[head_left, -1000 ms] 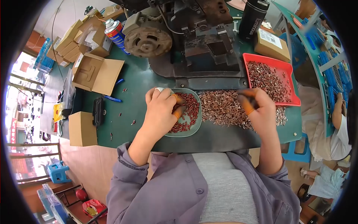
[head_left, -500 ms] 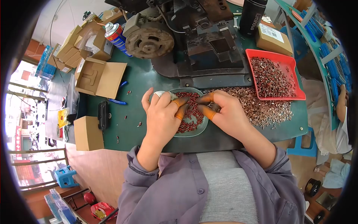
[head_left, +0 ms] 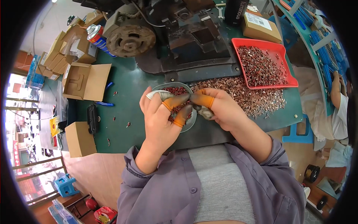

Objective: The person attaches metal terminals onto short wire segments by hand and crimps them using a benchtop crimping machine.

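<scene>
My left hand (head_left: pixel 158 117) and my right hand (head_left: pixel 225 108) meet over a pale green bowl (head_left: pixel 191 125). Orange finger covers with dark, dirty tips are on the working fingers of both hands, and a whitish wrap is round another left finger. Their fingertips are pressed together above the bowl's right side; whatever lies between them is too small or hidden. Many small reddish-brown metal-ended pieces (head_left: pixel 175 90) fill the bowl, partly covered by my left hand. A spread heap of similar coppery pieces (head_left: pixel 261 102) lies beyond my right hand.
A red tray (head_left: pixel 292 83) of small pieces stands at the right. Behind the bowl is a dark machine (head_left: pixel 201 69) with a round wheel (head_left: pixel 130 43). Leftward are an open carton (head_left: pixel 97 82), blue-handled pliers (head_left: pixel 105 103), a black case (head_left: pixel 92 118) and a spray can (head_left: pixel 99 39).
My hands were apart over the bowl with fingers among the pieces; now they have risen slightly and their fingertips meet. The whole view has shifted a little.
</scene>
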{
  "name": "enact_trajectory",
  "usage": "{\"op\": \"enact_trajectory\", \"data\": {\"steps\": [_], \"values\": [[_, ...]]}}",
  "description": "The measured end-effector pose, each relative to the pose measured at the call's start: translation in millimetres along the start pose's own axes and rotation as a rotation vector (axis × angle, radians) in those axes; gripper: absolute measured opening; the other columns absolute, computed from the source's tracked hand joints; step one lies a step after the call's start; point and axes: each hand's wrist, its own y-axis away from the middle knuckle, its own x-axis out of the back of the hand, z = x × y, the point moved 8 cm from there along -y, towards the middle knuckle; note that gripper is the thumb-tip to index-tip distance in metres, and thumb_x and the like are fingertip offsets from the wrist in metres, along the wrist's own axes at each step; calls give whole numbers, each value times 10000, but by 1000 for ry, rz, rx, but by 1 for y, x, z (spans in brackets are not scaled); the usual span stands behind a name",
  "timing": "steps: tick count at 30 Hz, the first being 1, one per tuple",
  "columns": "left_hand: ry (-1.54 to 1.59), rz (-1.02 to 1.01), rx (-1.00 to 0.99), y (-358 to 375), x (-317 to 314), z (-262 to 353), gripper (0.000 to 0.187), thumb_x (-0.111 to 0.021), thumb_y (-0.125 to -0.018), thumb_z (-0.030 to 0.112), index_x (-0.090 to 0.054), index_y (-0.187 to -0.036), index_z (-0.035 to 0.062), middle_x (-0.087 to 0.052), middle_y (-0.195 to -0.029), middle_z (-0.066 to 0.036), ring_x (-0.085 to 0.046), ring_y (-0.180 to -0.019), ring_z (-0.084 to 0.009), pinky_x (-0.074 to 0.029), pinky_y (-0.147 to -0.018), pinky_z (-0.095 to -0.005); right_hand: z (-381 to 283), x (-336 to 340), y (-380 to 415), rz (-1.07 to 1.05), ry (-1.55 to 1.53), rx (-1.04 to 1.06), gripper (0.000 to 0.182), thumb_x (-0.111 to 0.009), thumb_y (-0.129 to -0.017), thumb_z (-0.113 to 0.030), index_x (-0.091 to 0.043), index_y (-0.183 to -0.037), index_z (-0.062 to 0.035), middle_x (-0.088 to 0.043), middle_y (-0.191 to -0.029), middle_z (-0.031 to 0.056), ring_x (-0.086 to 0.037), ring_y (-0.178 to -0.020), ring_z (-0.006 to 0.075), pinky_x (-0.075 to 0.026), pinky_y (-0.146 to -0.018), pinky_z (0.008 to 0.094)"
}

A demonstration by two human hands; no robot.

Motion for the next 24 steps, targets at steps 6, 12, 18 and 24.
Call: {"op": "enact_trajectory", "data": {"steps": [6,12,18,24], "values": [[330,52,79,-3,-7,5,212,-796,-727,94,-703,-917,101,-644,-929,-44,-556,-880,-239,-426,-845,-331,-26,12,29,39,199,184,137,-704,-870,-138,-685,-963,-39,-577,-736,-28,-509,-608,45,-388,-529,210],[461,19,272,7,-14,-2,181,-798,-741,109,-675,-873,88,-627,-901,-46,-555,-864,-229,-426,-804,-324,-46,52,79,245,968,674,182,-742,-766,-41,-710,-945,-46,-592,-806,54,-591,-689,165,-466,-594,283],[504,-88,226,14,-25,2,198,-772,-791,85,-628,-913,25,-543,-944,-43,-539,-855,-156,-428,-796,-259,-26,53,84,291,1243,717,182,-745,-713,-50,-675,-882,-55,-580,-819,83,-622,-747,286,-502,-624,355],[435,-152,177,16,-28,12,181,-775,-770,68,-643,-887,29,-548,-898,-48,-540,-836,-160,-424,-767,-261,-20,41,83,164,1312,762,163,-742,-718,-43,-665,-860,-62,-558,-815,77,-609,-715,268,-492,-591,352]]}}
